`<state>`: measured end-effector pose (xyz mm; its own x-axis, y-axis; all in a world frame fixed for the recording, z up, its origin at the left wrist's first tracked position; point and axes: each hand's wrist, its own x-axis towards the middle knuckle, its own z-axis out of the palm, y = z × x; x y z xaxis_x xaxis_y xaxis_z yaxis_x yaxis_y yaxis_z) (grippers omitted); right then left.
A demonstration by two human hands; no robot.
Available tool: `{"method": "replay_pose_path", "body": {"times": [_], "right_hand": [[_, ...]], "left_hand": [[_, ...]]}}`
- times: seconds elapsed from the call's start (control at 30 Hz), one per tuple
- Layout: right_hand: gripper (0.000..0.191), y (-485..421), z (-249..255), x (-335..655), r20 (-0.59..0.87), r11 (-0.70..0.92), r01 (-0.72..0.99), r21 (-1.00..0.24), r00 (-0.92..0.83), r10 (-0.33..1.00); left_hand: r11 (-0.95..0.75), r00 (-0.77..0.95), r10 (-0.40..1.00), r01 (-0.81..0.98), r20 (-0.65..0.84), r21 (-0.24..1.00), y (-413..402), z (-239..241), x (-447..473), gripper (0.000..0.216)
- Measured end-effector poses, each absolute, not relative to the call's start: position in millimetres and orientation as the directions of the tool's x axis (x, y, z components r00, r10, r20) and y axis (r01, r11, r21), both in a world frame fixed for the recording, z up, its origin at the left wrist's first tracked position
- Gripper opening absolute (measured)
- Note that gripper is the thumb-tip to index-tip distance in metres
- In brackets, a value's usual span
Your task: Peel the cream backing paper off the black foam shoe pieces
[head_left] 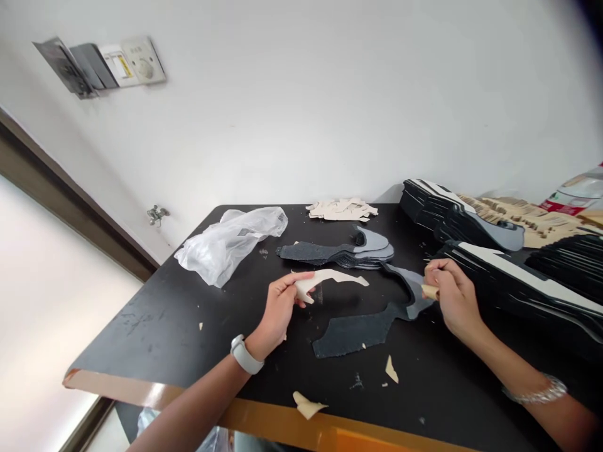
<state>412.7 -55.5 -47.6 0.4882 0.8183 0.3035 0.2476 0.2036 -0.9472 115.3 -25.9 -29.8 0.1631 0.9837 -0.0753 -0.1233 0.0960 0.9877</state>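
Held in the fingers of my left hand [277, 307] is a thin, curved cream cut-out piece [336, 275], which sticks out to the right above the table. My right hand [452, 294] is closed on a small beige strip [430, 291]. Right beside those fingers lies the grey end of a curved dark fabric piece [355, 331]; I cannot tell whether they touch it. Behind my hands, a small stack of similar dark and grey pieces [311, 252] rests on the black table [164, 333].
A crumpled clear plastic bag [226, 242] lies at the back left. Cream strips [342, 209] are piled near the wall. Tall stacks of dark pieces [527, 276] fill the right side, before beige pieces [518, 216] and a bottle [577, 191]. Beige scraps [308, 407] lie near the front edge.
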Motion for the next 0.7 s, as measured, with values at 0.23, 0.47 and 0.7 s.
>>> {"method": "replay_pose_path", "body": {"times": [0.23, 0.47, 0.7], "right_hand": [[0.019, -63, -48, 411, 0.416, 0.3, 0.758, -0.579, -0.042, 0.908], [0.021, -60, -42, 404, 0.496, 0.378, 0.865, -0.33, -0.182, 0.849], [0.019, -79, -38, 371, 0.687, 0.654, 0.742, -0.146, -0.399, 0.607]], "left_hand": [[0.136, 0.412, 0.907, -0.08, -0.092, 0.987, -37, -30, 122, 0.051], [0.068, 0.521, 0.853, -0.033, -0.041, 0.997, -37, -39, 123, 0.052], [-0.135, 0.644, 0.765, 0.156, 0.003, 0.979, -38, -35, 120, 0.057]]}}
